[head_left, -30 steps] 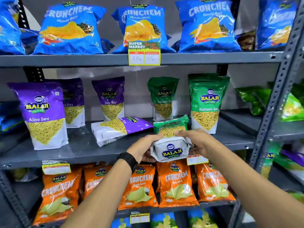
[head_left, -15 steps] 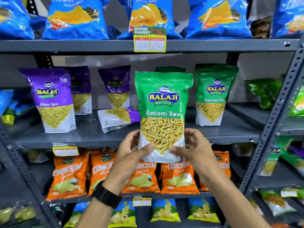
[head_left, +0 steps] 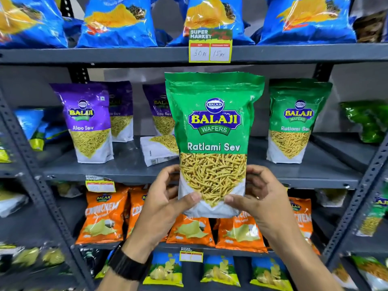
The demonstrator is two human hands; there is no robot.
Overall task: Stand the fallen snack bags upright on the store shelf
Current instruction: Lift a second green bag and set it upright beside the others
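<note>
A green Ratlami Sev bag [head_left: 213, 131] stands upright at the centre of the frame, held in front of the grey metal shelf [head_left: 126, 166] rather than resting on it. The left hand [head_left: 165, 206] grips its lower left edge and the right hand [head_left: 260, 198] its lower right edge, thumbs pressed on the white front panel and the other fingers curled behind. A black wristband [head_left: 128, 265] sits on the left wrist.

Behind the held bag, on the middle shelf, a purple Aloo Sev bag [head_left: 88, 122] stands upright at centre left, with two more purple bags further back. A fallen purple bag [head_left: 157, 150] lies on its side on the shelf board, partly hidden by the held one. A second green bag [head_left: 294, 122] stands upright at centre right.

The top shelf, along the upper edge of the frame, carries blue chip bags [head_left: 117, 22] and a yellow price tag [head_left: 210, 47] clipped to its lip (handwritten prices on it). Orange Crunchem bags [head_left: 105, 217] fill the shelf below, and yellow-green bags [head_left: 220, 271] line the lowest one. A perforated grey upright [head_left: 357, 202] runs down the right of the frame; a plain grey wall shows behind the rack.
</note>
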